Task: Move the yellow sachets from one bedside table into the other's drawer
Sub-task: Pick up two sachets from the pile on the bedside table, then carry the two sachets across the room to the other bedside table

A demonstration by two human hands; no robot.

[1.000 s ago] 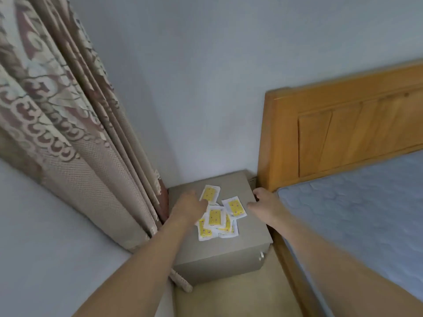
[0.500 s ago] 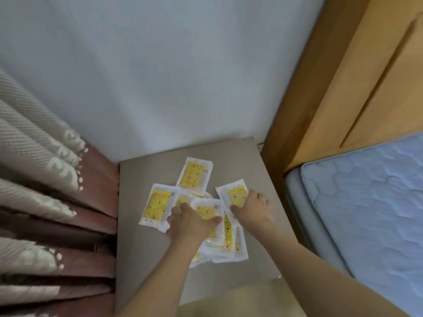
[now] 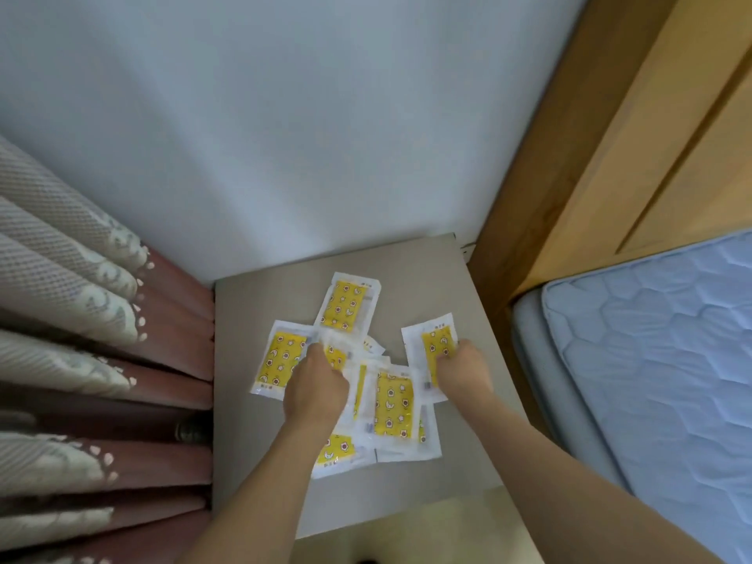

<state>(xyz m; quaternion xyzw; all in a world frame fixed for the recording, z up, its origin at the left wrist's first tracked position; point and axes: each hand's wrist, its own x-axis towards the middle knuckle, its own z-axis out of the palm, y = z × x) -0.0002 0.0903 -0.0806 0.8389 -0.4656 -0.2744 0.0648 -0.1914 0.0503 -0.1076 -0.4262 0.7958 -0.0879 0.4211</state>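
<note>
Several yellow sachets in clear white-edged wrappers lie scattered on the grey bedside table (image 3: 260, 462). One sachet (image 3: 346, 305) lies apart at the back, another (image 3: 278, 360) at the left, and one (image 3: 394, 405) in the middle of the overlapping pile. My left hand (image 3: 315, 386) rests on the pile with fingers curled onto a sachet at its centre. My right hand (image 3: 462, 370) presses on the right-hand sachet (image 3: 431, 343), fingers bent over its lower half. Whether either hand has lifted a sachet is unclear.
A patterned curtain (image 3: 81, 339) hangs close along the table's left side. The wooden headboard (image 3: 590, 156) and blue quilted mattress (image 3: 659, 360) flank the right. A white wall stands behind. Beige floor (image 3: 407, 539) shows in front of the table.
My view has drawn closer over the table. The left hand slid left onto the pile's centre, uncovering the middle sachet. The right hand stays on the right sachet.
</note>
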